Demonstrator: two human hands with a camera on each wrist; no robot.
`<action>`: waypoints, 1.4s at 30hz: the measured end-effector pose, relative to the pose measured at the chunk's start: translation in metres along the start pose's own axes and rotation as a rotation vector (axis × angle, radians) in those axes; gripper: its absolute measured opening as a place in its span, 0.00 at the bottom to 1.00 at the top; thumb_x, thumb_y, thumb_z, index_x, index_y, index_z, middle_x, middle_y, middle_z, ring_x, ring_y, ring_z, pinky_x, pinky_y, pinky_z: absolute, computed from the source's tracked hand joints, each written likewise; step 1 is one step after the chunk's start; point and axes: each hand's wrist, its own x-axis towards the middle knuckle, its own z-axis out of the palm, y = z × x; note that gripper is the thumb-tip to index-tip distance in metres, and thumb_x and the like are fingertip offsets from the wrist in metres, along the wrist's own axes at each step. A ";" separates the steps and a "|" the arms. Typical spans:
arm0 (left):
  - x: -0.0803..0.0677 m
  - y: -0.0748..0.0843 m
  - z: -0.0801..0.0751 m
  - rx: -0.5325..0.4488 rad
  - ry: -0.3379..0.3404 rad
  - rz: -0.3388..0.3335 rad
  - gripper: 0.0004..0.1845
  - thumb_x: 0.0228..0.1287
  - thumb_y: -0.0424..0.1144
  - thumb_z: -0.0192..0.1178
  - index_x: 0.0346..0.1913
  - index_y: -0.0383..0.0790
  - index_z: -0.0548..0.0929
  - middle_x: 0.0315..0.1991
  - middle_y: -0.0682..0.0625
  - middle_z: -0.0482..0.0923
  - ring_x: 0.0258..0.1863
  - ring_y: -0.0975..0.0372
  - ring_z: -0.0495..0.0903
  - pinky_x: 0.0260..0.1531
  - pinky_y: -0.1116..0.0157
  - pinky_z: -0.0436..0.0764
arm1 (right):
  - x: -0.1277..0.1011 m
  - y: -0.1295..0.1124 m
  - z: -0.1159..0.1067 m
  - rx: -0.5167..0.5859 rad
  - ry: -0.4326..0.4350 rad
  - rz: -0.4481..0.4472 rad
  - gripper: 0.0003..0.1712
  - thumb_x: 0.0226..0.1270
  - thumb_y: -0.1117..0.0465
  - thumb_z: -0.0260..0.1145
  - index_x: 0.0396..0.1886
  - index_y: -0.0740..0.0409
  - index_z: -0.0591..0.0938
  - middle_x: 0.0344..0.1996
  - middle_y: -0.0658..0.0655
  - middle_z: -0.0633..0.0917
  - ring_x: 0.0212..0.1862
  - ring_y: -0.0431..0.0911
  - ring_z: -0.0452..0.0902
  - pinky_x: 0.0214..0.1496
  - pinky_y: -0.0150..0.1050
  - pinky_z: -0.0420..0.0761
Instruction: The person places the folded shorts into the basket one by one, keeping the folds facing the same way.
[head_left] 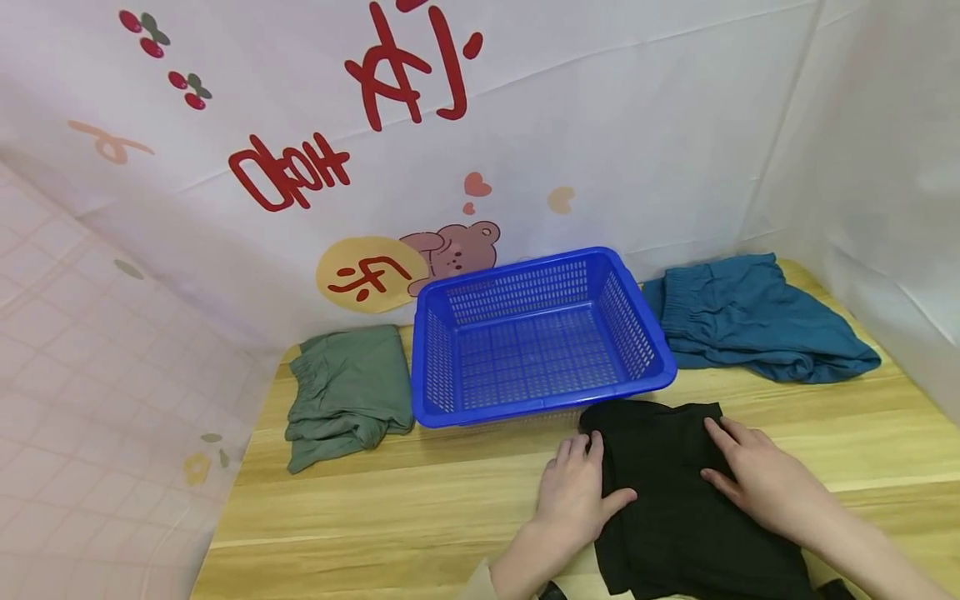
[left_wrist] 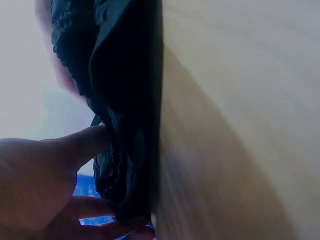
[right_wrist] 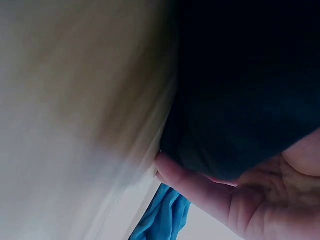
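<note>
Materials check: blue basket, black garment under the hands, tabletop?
Blue basket: looks like glossy moulded plastic, with perforated grid walls and floor. Black garment: soft matte fabric, possibly ribbed, folding under both hands. Tabletop: light wood-grain surface, wood or laminate, cannot tell which.

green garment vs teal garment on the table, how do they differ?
Colour: the green garment is muted sage; the teal garment is a deeper blue-green.
Place: the green one lies left of the blue basket, the teal one right of it, near the table's far corner.
Spread: the green one lies in a narrower heap; the teal one spreads wider.
Shared: both lie untouched on the wooden table, with gathered waistbands.
</note>
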 end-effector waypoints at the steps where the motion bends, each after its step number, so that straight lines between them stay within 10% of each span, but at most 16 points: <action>1: -0.001 -0.003 -0.001 -0.003 -0.007 -0.007 0.43 0.64 0.73 0.63 0.74 0.49 0.76 0.66 0.54 0.81 0.63 0.62 0.79 0.56 0.68 0.84 | 0.001 -0.003 0.001 0.001 0.005 -0.005 0.41 0.63 0.53 0.78 0.67 0.76 0.77 0.60 0.81 0.81 0.56 0.74 0.82 0.53 0.66 0.85; 22: -0.037 -0.101 -0.018 -0.269 -0.036 -0.194 0.43 0.51 0.58 0.81 0.67 0.38 0.82 0.63 0.43 0.83 0.63 0.50 0.83 0.48 0.46 0.86 | 0.030 -0.094 0.018 0.102 0.004 -0.192 0.40 0.64 0.48 0.77 0.67 0.69 0.79 0.61 0.73 0.83 0.60 0.66 0.83 0.57 0.59 0.87; 31: -0.037 -0.114 -0.021 -0.382 0.014 -0.302 0.54 0.41 0.53 0.87 0.70 0.35 0.73 0.61 0.36 0.84 0.57 0.44 0.86 0.46 0.44 0.86 | 0.028 -0.080 0.010 0.237 -0.061 -0.151 0.45 0.64 0.46 0.77 0.71 0.71 0.75 0.66 0.72 0.82 0.64 0.65 0.83 0.62 0.61 0.84; 42: -0.027 -0.123 -0.022 -0.421 -0.072 -0.243 0.42 0.58 0.59 0.76 0.66 0.32 0.81 0.58 0.40 0.80 0.56 0.47 0.81 0.52 0.44 0.84 | 0.029 -0.080 0.005 0.046 -0.003 -0.068 0.22 0.61 0.45 0.78 0.42 0.59 0.90 0.35 0.50 0.81 0.34 0.42 0.76 0.28 0.43 0.81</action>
